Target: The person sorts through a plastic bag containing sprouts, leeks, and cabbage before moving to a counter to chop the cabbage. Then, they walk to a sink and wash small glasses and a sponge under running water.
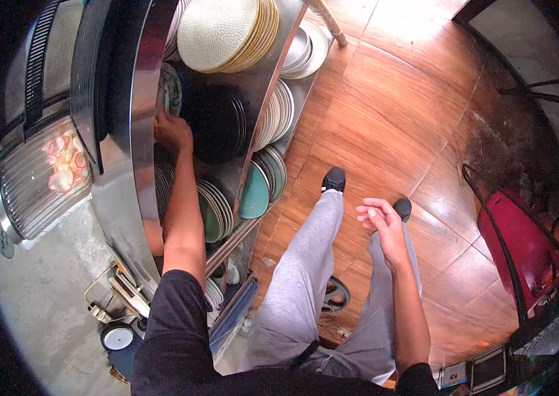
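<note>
My left hand (175, 134) reaches deep into a metal shelf, beside a stack of black plates (216, 125) and just below some dark grey patterned plates (171, 89). Its fingers are in shadow and partly hidden, so any grip cannot be made out. On the same shelf, nearer to me, stand green plates (213, 214). Over the wooden floor, in front of my leg, my right hand (385, 231) hangs with loosely bent fingers and nothing in it.
Cream plates (220, 33) fill the shelf's far end. White plates (276, 115) and teal plates (256, 188) stand on a level below. A ribbed clear container (41, 178) is at left. A red chair (524, 244) stands at right on the wood-look floor (385, 119).
</note>
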`<move>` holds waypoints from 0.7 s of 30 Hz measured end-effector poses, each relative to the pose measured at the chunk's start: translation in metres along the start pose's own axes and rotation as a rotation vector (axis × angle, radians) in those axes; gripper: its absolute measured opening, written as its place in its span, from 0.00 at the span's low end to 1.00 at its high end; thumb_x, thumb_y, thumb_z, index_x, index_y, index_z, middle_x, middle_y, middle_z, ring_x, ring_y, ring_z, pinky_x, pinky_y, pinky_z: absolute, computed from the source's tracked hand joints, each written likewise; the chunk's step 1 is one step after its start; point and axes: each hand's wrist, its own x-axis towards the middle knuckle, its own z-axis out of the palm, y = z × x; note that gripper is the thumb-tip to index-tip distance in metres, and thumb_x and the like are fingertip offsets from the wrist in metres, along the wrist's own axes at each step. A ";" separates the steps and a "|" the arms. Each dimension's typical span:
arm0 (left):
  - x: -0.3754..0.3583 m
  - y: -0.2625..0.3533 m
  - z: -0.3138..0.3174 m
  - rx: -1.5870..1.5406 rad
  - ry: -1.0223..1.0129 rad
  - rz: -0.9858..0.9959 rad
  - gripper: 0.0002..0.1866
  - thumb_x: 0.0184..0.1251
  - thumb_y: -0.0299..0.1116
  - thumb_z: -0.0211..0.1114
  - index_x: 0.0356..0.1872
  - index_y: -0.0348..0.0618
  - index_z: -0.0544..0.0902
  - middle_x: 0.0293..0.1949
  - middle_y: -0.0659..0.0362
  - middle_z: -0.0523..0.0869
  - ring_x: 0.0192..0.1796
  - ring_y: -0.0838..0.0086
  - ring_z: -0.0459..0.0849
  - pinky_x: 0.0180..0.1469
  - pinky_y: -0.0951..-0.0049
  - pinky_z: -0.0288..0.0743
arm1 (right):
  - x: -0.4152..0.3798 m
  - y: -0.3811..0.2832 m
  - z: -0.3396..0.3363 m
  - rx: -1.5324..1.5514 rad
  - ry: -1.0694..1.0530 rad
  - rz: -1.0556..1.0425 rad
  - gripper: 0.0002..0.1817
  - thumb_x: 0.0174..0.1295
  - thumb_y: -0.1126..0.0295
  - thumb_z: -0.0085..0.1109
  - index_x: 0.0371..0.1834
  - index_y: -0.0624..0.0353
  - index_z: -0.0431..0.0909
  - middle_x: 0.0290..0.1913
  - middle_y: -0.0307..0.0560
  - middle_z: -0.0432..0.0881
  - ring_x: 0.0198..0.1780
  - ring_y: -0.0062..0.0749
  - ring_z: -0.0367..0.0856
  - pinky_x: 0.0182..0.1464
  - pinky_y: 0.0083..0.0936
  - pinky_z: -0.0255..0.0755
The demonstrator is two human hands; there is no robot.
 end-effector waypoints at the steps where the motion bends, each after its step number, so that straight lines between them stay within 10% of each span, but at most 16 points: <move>1: -0.003 0.001 -0.007 -0.003 -0.002 0.001 0.15 0.66 0.27 0.53 0.50 0.34 0.79 0.46 0.41 0.83 0.46 0.46 0.81 0.50 0.51 0.72 | -0.004 0.000 0.001 -0.005 -0.011 -0.013 0.15 0.71 0.66 0.49 0.55 0.61 0.73 0.49 0.46 0.82 0.46 0.24 0.80 0.49 0.22 0.72; 5: -0.027 0.037 -0.067 -0.207 -0.053 -0.104 0.11 0.68 0.27 0.56 0.45 0.31 0.82 0.48 0.41 0.80 0.49 0.47 0.77 0.55 0.52 0.68 | -0.025 0.006 0.007 0.034 -0.037 -0.072 0.15 0.71 0.66 0.49 0.55 0.60 0.73 0.48 0.45 0.82 0.46 0.25 0.80 0.49 0.23 0.72; 13: -0.178 0.055 -0.282 -0.478 -0.477 0.562 0.14 0.46 0.22 0.58 0.38 0.37 0.80 0.37 0.49 0.81 0.41 0.52 0.78 0.41 0.57 0.70 | -0.138 0.067 0.075 0.263 -0.086 0.123 0.23 0.74 0.55 0.44 0.64 0.56 0.65 0.51 0.47 0.81 0.46 0.27 0.81 0.49 0.26 0.76; 17: -0.225 0.081 -0.421 -0.825 -0.817 1.036 0.17 0.45 0.25 0.60 0.41 0.44 0.84 0.35 0.53 0.79 0.40 0.57 0.78 0.41 0.58 0.71 | -0.260 0.032 0.089 1.200 0.076 0.068 0.29 0.72 0.50 0.45 0.70 0.55 0.61 0.56 0.48 0.79 0.54 0.36 0.80 0.54 0.32 0.75; 21: -0.247 0.126 -0.488 -1.041 -0.895 1.498 0.22 0.42 0.23 0.62 0.44 0.49 0.86 0.37 0.58 0.79 0.44 0.61 0.78 0.48 0.58 0.71 | -0.347 0.089 0.025 0.920 0.389 -0.050 0.25 0.62 0.66 0.63 0.62 0.61 0.71 0.56 0.46 0.80 0.56 0.33 0.79 0.58 0.33 0.73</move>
